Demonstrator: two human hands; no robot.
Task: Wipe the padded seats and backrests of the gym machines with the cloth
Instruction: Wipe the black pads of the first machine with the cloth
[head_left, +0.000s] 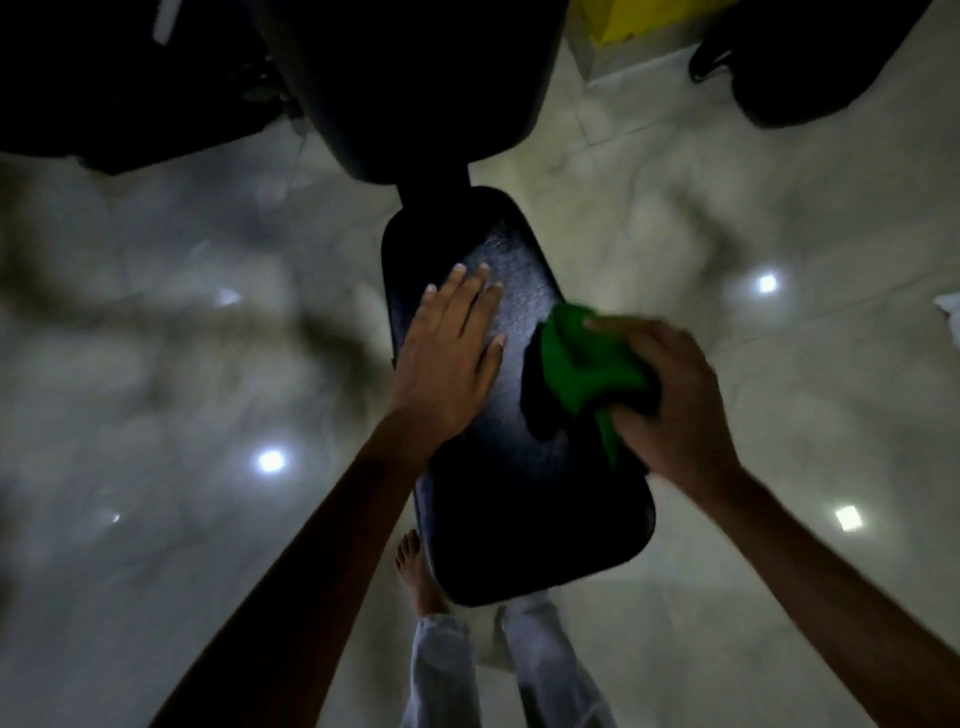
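A black padded seat (524, 499) of a gym machine lies below me, long and rounded, in the middle of the head view. A larger black pad (405, 78), the backrest, rises beyond it at the top. My left hand (449, 358) rests flat on the seat's left side, fingers spread. My right hand (670, 395) grips a bunched green cloth (582, 364) and presses it on the seat's right edge.
Pale glossy floor tiles (208, 364) with light reflections surround the seat. My bare foot (415, 571) and light trouser legs (524, 670) stand at the seat's near end. Dark machine parts (104, 78) fill the top left, a dark shape (810, 62) the top right, with a yellow object (634, 15).
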